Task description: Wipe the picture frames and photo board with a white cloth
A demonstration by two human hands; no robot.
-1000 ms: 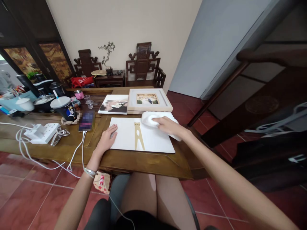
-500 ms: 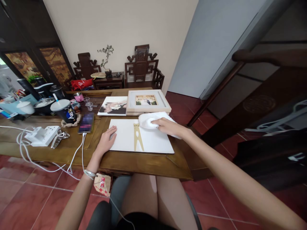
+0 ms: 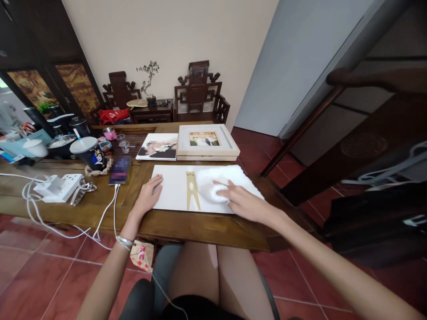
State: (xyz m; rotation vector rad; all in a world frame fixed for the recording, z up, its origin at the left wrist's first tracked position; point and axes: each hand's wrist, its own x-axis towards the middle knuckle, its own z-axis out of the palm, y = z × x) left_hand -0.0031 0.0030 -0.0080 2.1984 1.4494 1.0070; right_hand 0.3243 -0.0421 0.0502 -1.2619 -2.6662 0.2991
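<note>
A white flat board (image 3: 173,189) lies on the wooden table (image 3: 187,224) in front of me, with a gold clothespin-shaped stand (image 3: 191,191) on its middle. My left hand (image 3: 148,193) rests flat on the board's left edge, fingers stretched out. My right hand (image 3: 242,202) presses a white cloth (image 3: 213,184) onto the right half of the board, fingers bent over the cloth.
Behind the board lie a framed photo (image 3: 207,141) and a photo canvas (image 3: 159,146). To the left are a phone (image 3: 119,171) on a cable, a power strip (image 3: 62,186), a lidded cup (image 3: 87,151) and kitchenware. A stair rail (image 3: 300,129) stands right.
My right hand has slid the white cloth from the board's far right corner toward me, down over its right half. The left hand has stayed put.
</note>
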